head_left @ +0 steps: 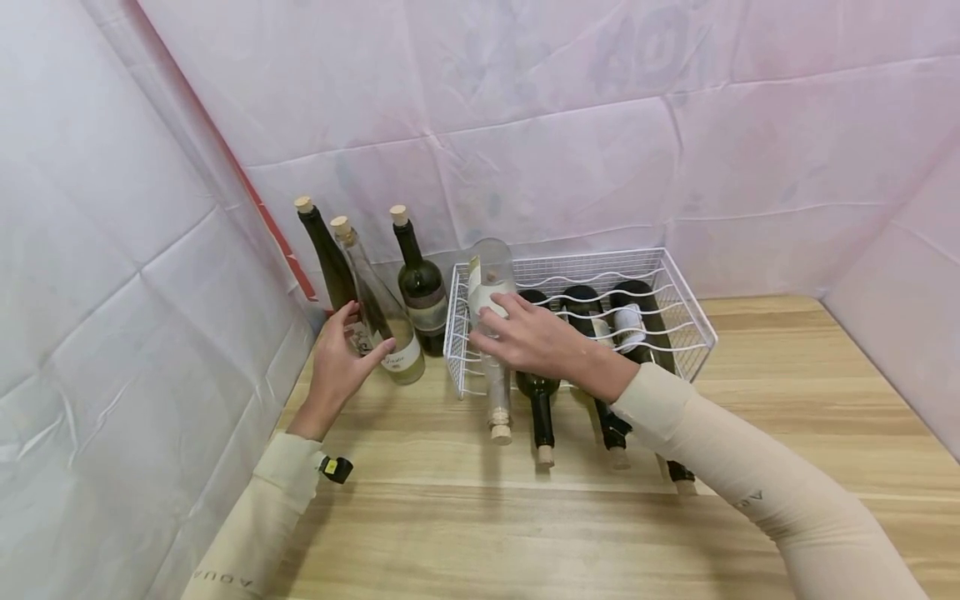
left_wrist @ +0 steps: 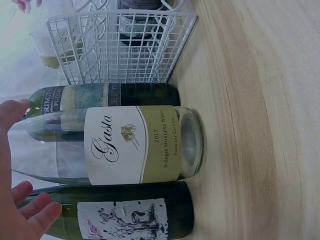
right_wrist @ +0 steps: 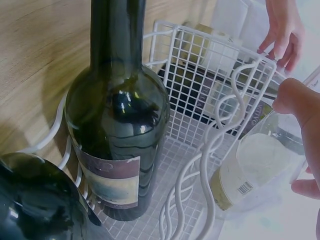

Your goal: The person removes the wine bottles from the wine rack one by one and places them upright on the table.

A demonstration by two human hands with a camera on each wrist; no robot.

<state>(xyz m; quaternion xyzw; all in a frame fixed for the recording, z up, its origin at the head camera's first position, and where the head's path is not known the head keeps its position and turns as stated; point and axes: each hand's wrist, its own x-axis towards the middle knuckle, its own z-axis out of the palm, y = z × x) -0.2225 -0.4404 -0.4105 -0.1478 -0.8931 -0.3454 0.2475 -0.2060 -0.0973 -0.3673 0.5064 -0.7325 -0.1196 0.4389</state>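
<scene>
My right hand point(head_left: 543, 342) grips a clear glass bottle point(head_left: 498, 392) with a pale label over the left end of a white wire wine rack point(head_left: 693, 312). Its corked neck points toward me; in the right wrist view the bottle's base tilts beside the wavy wires. At the left, my left hand point(head_left: 337, 362) spreads its fingers and thumb around an upright clear bottle point(left_wrist: 115, 145) labelled "Gasta", without closing on it. Tall and dark, a corked green bottle point(head_left: 326, 254) stands just behind that hand. Another dark green bottle point(head_left: 422, 287) stands between the Gasta bottle and the rack.
Three dark corked bottles lie in the rack: one beside the clear bottle point(head_left: 542, 417), a middle one point(head_left: 606, 412) and a right one point(head_left: 651, 321). Their necks stick out over the wooden table point(head_left: 465, 533). White and pinkish sheets point(head_left: 555, 167) hang behind and at the sides.
</scene>
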